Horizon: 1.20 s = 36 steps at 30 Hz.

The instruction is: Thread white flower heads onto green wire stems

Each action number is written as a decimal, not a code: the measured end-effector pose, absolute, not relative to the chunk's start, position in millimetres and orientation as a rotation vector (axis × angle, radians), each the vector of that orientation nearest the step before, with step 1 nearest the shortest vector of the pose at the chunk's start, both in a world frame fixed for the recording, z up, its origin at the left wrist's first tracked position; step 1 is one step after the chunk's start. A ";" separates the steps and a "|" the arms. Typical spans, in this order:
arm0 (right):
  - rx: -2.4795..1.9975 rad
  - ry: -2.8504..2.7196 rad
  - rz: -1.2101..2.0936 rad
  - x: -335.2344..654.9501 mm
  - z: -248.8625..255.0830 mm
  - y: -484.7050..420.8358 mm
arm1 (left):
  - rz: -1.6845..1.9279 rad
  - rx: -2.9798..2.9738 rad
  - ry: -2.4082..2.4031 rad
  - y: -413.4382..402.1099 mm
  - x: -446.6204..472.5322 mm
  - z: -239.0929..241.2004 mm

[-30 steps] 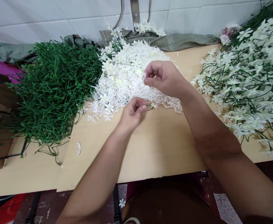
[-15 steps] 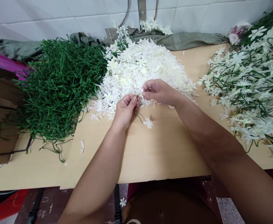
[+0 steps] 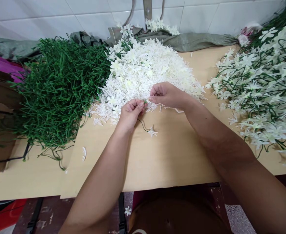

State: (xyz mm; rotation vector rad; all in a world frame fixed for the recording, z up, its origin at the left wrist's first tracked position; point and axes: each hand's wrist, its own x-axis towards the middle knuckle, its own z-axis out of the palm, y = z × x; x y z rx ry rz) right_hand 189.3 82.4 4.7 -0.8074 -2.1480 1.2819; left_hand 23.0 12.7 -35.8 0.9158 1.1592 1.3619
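Across the middle of the frame stretches a pale wooden tabletop [image 3: 167,156], with three heaps along it: a tangle of green stems [image 3: 62,87] at the upper left, a spread of white flower parts [image 3: 155,61] at upper centre, and a pile of white flowers on green stems [image 3: 262,91] at the right edge. Two bare arms reach in from the bottom of the picture. The right arm [image 3: 216,139], the larger in view, enters at the lower right corner and slants up and leftward, its forearm crossing above the table toward the centre. The left arm [image 3: 101,175] rises from the bottom, left of centre, and leans up and rightward, so that the two close in on each other in front of the white heap. The right hand [image 3: 166,95] is at the centre, slightly higher than its partner, knuckles up and fingers curled, with thumb and forefinger pinched on a small white flower piece [image 3: 148,97] whose shape blurs into the white behind it. The left hand [image 3: 132,111], just beside it on the left, has its fingers folded in and its thumb pressed against them, gripping a thin green stem [image 3: 144,127]. The fingertips of both hands nearly meet; whether they touch cannot be told. The stem curves out below the left hand, ending in a white blossom [image 3: 152,132] near the frame's centre.
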 end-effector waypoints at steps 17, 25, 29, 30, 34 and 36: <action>-0.921 -2.283 0.877 181.1 10.0 66.1 | 1.327 0.958 1.224 12.8 21.9 -37.5; -0.980 -2.162 1.039 171.6 -1.1 66.5 | 1.332 0.917 1.181 14.2 18.8 -37.2; -0.990 -2.028 1.244 169.4 -7.4 67.3 | 1.325 0.915 1.169 14.0 17.1 -37.1; -0.980 -1.983 1.333 169.3 -9.1 67.4 | 1.318 0.916 1.166 13.8 16.8 -36.9; -0.904 -1.787 1.635 170.6 -17.0 68.9 | 1.293 0.929 1.151 13.0 16.2 -37.4; -0.893 -1.765 1.650 171.5 -21.0 70.3 | 1.284 0.928 1.153 13.0 16.0 -38.2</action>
